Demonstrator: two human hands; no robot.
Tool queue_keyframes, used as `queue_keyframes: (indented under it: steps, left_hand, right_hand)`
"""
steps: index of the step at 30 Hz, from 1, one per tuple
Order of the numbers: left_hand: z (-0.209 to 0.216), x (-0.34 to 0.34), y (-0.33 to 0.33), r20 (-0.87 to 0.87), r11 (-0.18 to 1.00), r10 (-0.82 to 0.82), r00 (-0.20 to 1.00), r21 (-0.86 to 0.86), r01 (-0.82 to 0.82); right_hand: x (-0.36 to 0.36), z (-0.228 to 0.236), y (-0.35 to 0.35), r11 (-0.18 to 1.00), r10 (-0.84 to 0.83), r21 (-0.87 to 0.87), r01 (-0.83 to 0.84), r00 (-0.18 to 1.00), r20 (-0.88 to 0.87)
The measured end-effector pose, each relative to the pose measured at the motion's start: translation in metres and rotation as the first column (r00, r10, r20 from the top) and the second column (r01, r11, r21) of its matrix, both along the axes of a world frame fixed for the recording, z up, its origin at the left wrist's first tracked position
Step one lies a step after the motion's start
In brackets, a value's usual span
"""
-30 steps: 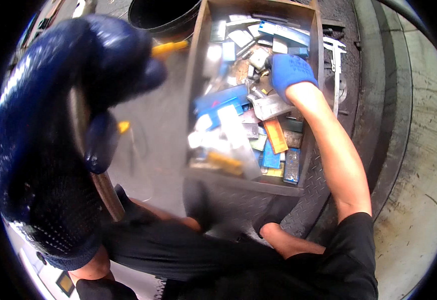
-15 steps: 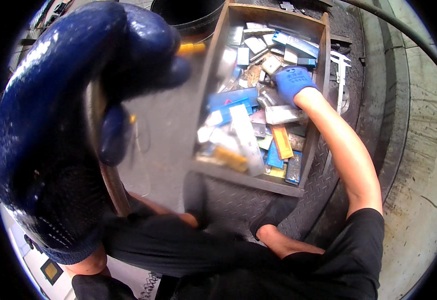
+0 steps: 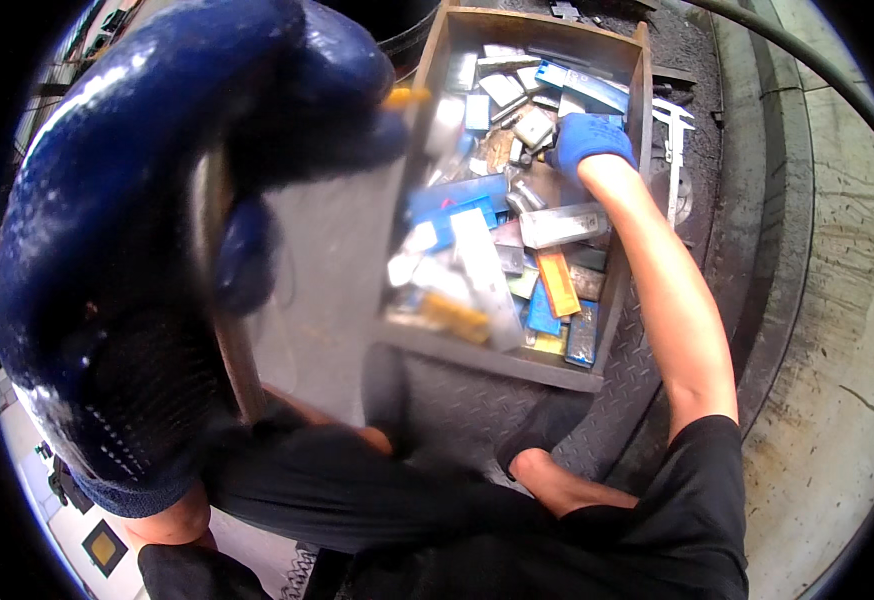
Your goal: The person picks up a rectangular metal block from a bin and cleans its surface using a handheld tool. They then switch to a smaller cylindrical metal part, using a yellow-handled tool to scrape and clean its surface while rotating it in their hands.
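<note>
Among cases (image 3: 562, 227), lightness is being demanded of right hand (image 3: 595, 143); finger state cannot be told. Rod (image 3: 236, 365) is being clasped by left hand (image 3: 157, 190).

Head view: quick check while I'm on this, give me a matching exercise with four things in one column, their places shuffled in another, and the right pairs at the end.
Things
1. Left hand
2. Right hand
3. Vernier caliper
4. Flat orange case

Places
A. Outside the tray, just beyond its right side
B. Inside the tray, in its near half
C. Large at the left of the view, nearest the camera
D. Reaching into the tray's far half

Right pairs: 1-C, 2-D, 3-A, 4-B
</note>
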State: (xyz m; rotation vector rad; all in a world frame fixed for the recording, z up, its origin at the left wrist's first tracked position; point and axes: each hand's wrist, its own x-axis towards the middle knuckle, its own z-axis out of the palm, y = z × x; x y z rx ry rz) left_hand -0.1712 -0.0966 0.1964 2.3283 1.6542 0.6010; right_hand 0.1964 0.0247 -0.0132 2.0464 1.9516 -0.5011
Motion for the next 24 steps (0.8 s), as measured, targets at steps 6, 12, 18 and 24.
queue_keyframes:
  steps: [6,12,18,24]
  left_hand:
    - [0.020,-0.009,-0.003,0.034,0.996,-0.015,0.999,-0.082,0.018]
    - [0.020,0.003,-0.007,0.371,0.993,0.007,0.929,-0.109,0.036]
    - [0.037,0.040,-0.003,0.660,0.965,0.027,0.750,-0.214,0.154]
    - [0.037,0.068,0.010,0.673,0.963,-0.026,0.739,-0.181,0.199]
  right_hand:
    - [-0.021,-0.037,-0.002,0.997,0.045,0.066,-0.043,0.999,-0.022]
    - [-0.018,-0.044,-0.012,0.993,0.035,0.113,-0.036,0.999,0.010]
    - [-0.012,0.006,-0.006,0.994,-0.036,0.107,0.035,0.999,0.011]
    - [0.019,0.111,-0.037,0.926,0.113,0.269,0.263,0.487,-0.866]
